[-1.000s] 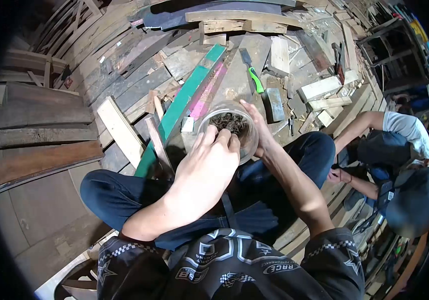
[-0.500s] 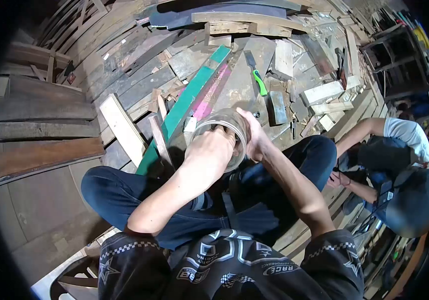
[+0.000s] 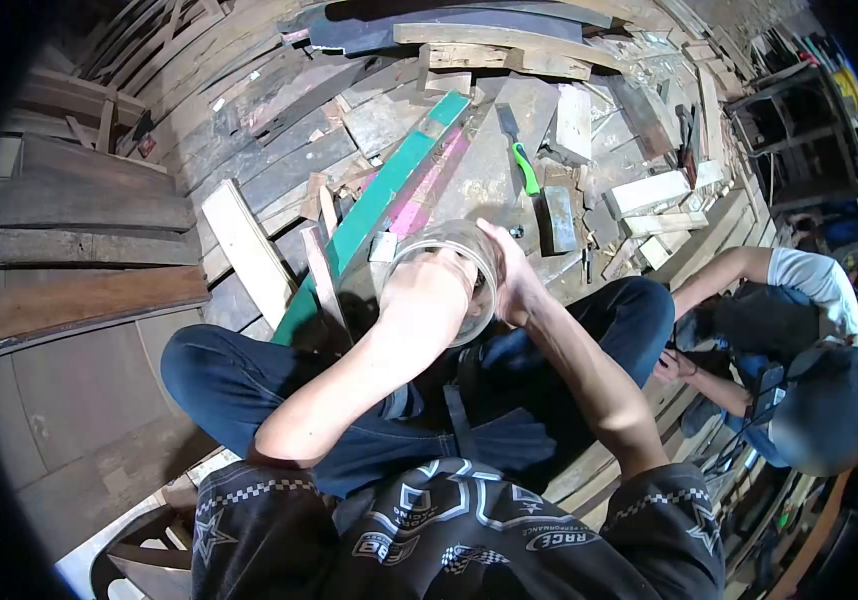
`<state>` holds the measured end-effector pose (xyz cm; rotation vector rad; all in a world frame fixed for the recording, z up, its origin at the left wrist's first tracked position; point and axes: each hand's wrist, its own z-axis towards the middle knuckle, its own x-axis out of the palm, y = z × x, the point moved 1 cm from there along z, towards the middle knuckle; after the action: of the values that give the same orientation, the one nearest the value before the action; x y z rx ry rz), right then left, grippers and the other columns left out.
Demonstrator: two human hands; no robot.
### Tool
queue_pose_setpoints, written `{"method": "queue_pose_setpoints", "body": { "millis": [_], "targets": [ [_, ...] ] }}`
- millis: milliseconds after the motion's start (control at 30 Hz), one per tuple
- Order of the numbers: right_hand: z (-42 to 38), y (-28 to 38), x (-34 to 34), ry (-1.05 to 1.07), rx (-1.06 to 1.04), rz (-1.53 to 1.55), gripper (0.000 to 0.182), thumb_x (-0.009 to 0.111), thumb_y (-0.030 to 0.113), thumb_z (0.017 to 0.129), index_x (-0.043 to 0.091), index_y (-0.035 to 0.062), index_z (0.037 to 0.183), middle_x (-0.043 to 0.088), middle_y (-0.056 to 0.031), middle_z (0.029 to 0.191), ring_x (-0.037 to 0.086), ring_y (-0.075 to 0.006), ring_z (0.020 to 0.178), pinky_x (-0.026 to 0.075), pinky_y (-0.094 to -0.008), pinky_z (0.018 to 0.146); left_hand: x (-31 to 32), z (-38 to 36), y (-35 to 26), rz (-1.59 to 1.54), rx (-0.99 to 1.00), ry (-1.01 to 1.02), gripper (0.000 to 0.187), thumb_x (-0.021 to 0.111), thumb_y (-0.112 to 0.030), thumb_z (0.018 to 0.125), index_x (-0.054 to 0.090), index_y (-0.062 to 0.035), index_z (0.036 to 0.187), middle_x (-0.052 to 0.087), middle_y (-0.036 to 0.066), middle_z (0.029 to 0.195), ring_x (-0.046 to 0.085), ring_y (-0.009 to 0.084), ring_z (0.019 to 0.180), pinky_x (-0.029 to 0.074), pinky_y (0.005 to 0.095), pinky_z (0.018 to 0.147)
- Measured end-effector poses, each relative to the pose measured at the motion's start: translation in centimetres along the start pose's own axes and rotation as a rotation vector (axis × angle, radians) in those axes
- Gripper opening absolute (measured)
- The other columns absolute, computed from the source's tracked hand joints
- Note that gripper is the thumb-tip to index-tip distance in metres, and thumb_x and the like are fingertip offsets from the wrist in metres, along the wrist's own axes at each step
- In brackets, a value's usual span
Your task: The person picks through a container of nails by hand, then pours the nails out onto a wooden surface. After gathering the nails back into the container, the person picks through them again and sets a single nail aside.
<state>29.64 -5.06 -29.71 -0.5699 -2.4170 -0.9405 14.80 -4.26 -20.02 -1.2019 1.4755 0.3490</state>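
Observation:
A clear, round, wide-mouthed jar (image 3: 457, 236) is tilted above my lap, its opening facing me. My right hand (image 3: 511, 278) wraps round its right side and supports it. Through the mouth, my left hand (image 3: 431, 285) reaches inside. The fingers of that hand are hidden by its back and the jar, so whatever they touch cannot be made out. A long green strip (image 3: 389, 195) lies beyond the jar to the left, with a small white block (image 3: 383, 247) near it. A chisel with a bright green handle (image 3: 526, 172) rests on the boards ahead.
Wood offcuts lie ahead, including a pale block (image 3: 649, 193) and a dark-faced block (image 3: 558, 220). A pale plank (image 3: 247, 250) lies left of my knee. Another person (image 3: 814, 285) in a cap sits close on my right. Stacked boards (image 3: 89, 290) line the left side.
My left hand has gone slightly deeper into the jar, and its knuckles show less. My right hand keeps its hold. The view has shifted a little.

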Motion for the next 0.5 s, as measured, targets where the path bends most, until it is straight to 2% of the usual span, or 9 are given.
{"method": "queue_pose_setpoints", "body": {
  "millis": [33,100,200,400,433,467,500],
  "targets": [
    [0.0,0.0,-0.1,0.009,0.01,0.005,0.046,0.05,0.05,0.094,0.062,0.012,0.118,0.069,-0.0067,0.11,0.066,-0.0222,0.1,0.057,-0.0458,0.079,-0.2,0.0,-0.1,-0.003,-0.018,0.031,0.027,0.071,-0.022,0.082,0.066,-0.0028,0.1,0.068,0.016,0.105,0.068,0.0309,0.098,0.055,0.0394,0.08],
    [-0.1,0.2,-0.1,0.015,0.019,-0.003,0.046,0.05,0.05,0.094,0.062,0.0119,0.118,0.068,-0.0067,0.11,0.065,-0.0223,0.101,0.057,-0.0461,0.079,-0.8,0.2,-0.2,-0.01,-0.054,0.094,0.026,0.072,-0.021,0.081,0.067,-0.0021,0.098,0.068,0.017,0.104,0.068,0.0308,0.097,0.056,0.0396,0.08],
    [-0.1,0.1,-0.2,0.025,0.021,0.014,0.047,0.05,0.05,0.094,0.062,0.0118,0.118,0.069,-0.0064,0.11,0.065,-0.0221,0.101,0.057,-0.0465,0.077,0.4,0.7,0.4,0.001,-0.004,0.052,0.023,0.071,-0.019,0.082,0.067,-0.0016,0.097,0.069,0.017,0.101,0.069,0.0308,0.095,0.056,0.0401,0.079],
    [-0.2,0.3,0.1,-0.018,0.034,0.023,0.045,0.049,0.049,0.095,0.063,0.0116,0.116,0.069,-0.0066,0.109,0.066,-0.0217,0.099,0.054,-0.041,0.087,-1.2,-1.8,-0.2,0.004,0.142,-0.04,0.017,0.064,-0.008,0.083,0.067,0.004,0.094,0.068,0.023,0.097,0.07,0.033,0.09,0.057,0.0422,0.075],
    [-0.2,0.3,0.4,-0.011,-0.008,0.057,0.046,0.049,0.048,0.095,0.063,0.0093,0.117,0.069,-0.0075,0.11,0.065,-0.022,0.101,0.051,-0.0388,0.091,-2.0,-2.1,-0.6,-0.008,0.182,0.045,0.016,0.059,-0.001,0.081,0.066,0.0072,0.093,0.066,0.026,0.094,0.07,0.0348,0.087,0.058,0.0435,0.074],
    [-0.4,0.4,0.6,-0.006,-0.001,0.074,0.048,0.047,0.047,0.096,0.062,0.0069,0.118,0.069,-0.0107,0.109,0.065,-0.0234,0.103,0.051,-0.0395,0.093,-2.0,-2.6,-0.8,-0.069,0.192,0.034,0.026,0.056,0.003,0.079,0.06,0.01,0.103,0.065,0.025,0.094,0.066,0.0387,0.092,0.055,0.0441,0.08],
    [-0.3,0.3,0.5,0.018,-0.031,0.037,0.051,0.045,0.051,0.096,0.06,0.0091,0.121,0.068,-0.0092,0.111,0.065,-0.0223,0.101,0.053,-0.0394,0.088,-1.9,-3.3,-1.0,0.019,0.286,-0.036,0.028,0.056,0.002,0.078,0.06,0.0108,0.104,0.065,0.024,0.094,0.065,0.0366,0.093,0.053,0.0424,0.082]
  ]
}}
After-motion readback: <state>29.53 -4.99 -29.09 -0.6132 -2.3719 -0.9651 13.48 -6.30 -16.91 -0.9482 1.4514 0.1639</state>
